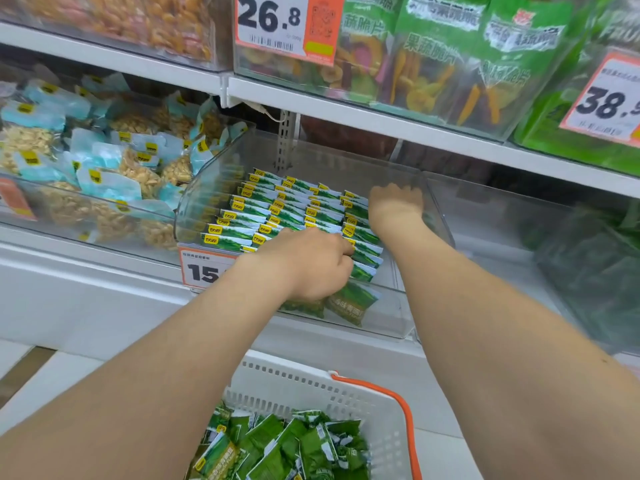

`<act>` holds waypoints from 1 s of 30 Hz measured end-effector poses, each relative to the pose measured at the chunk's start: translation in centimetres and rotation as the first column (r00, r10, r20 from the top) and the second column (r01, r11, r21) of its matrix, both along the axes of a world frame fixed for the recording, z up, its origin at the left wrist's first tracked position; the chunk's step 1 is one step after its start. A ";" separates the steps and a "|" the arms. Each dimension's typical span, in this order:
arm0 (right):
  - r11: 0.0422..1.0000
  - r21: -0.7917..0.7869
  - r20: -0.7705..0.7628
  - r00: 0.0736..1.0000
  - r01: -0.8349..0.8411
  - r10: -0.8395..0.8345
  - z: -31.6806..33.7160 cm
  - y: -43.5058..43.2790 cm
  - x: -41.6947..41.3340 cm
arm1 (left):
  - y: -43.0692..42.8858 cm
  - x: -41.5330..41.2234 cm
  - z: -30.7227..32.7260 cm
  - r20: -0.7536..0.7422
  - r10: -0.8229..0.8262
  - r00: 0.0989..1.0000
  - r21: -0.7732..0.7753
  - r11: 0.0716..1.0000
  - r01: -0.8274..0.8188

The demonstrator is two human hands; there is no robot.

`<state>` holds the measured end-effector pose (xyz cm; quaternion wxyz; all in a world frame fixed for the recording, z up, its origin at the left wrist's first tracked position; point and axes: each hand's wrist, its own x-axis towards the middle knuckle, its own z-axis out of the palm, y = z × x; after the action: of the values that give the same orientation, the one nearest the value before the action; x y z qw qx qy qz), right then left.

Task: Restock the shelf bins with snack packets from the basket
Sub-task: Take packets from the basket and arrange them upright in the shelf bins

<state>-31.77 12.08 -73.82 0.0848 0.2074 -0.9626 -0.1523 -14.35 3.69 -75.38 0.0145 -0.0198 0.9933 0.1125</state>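
Both hands are reaching into the clear bin (388,317), the left hand (308,268) pinching near green packets (277,206), the right hand (394,206) lying farther in, its grip hidden, while loose packets (277,445) are filling the white basket (294,372) nearest.

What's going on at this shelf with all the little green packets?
A person is restocking a clear bin with green packets. The left hand curls over the front rows, seemingly tucking packets in, while the right hand reaches down at the rows' right end, its fingers hidden. The bin holds several neat rows, but its right side is bare. The white basket below holds many more, lying loose.
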 end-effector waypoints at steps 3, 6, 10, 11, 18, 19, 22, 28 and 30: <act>0.996 -0.084 -0.008 0.999 -0.042 0.042 0.4 -0.2 -0.4 | 0.1 0.0 0.1 -0.003 0.014 1.000 0.001 1.000 -0.014; 0.988 -0.145 -0.025 0.998 -0.062 0.059 0.3 -0.4 -0.6 | 0.3 0.0 0.2 -0.009 0.020 1.000 0.011 1.000 -0.020; 0.962 -0.267 0.001 0.998 -0.056 0.058 -0.1 -0.2 -1.0 | 0.5 0.2 0.3 -0.009 0.026 1.000 0.026 0.999 -0.026; 0.958 -0.283 0.019 0.998 -0.045 0.053 0.1 -0.2 -1.0 | 0.5 0.2 0.3 -0.011 0.027 1.000 0.026 0.999 -0.027; 0.924 -0.375 0.254 0.967 0.078 0.021 1.2 0.7 0.8 | 1.0 0.8 0.0 -0.157 0.116 0.981 -0.107 0.985 -0.133; 0.899 -0.433 0.232 0.972 0.062 0.045 1.2 1.0 1.7 | 1.2 1.1 0.1 -0.194 0.147 0.970 -0.115 0.978 -0.172; 0.715 -0.698 0.164 0.978 0.026 0.125 0.9 1.8 5.8 | 1.7 2.0 0.2 -0.278 0.224 0.934 -0.102 0.960 -0.260; 0.309 -0.887 -0.269 0.928 -0.342 0.256 -0.9 3.3 15.8 | 1.7 5.4 1.5 -0.387 0.325 0.863 -0.006 0.935 -0.355; 0.263 -0.846 -0.411 0.882 -0.464 0.232 -2.7 4.2 18.1 | 1.7 7.2 1.8 -0.412 0.360 0.837 0.060 0.927 -0.369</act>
<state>-13.72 16.27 -76.53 0.3162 0.3125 -0.7902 0.4218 -7.11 5.38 -73.58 -0.2189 -0.1842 0.9526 0.1037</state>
